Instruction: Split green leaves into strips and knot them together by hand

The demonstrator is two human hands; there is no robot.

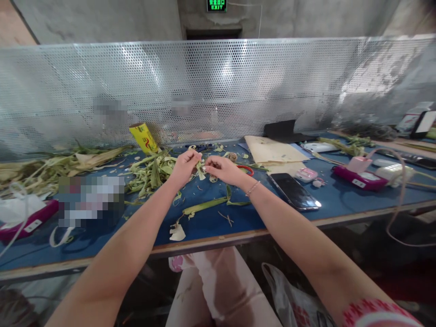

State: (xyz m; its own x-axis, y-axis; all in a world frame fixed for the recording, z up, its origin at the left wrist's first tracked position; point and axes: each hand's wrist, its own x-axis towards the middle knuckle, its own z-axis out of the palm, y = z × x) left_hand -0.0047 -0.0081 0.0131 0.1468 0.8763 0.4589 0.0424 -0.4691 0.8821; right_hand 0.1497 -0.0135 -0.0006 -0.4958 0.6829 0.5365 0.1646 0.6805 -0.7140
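Over the middle of the blue table, my left hand (186, 167) and my right hand (220, 169) are close together. Between them is a small strip of pale green leaf (200, 171), pinched by the fingers of both hands. Just left of my left hand lies a heap of curled green leaf strips (155, 170). A longer green leaf piece (206, 206) rests on the cloth in front of me, with a torn whitish scrap (177, 232) near the table edge. Part of a red ring-shaped thing (246, 170) shows beyond my right wrist.
A black phone (294, 191) and brown paper (274, 152) lie at right, near a purple power strip (361, 177) with a looping cable. Dry leaves (78, 165) and another purple strip (32, 221) are at left. A yellow packet (144, 137) stands before the perforated metal screen (218, 86).
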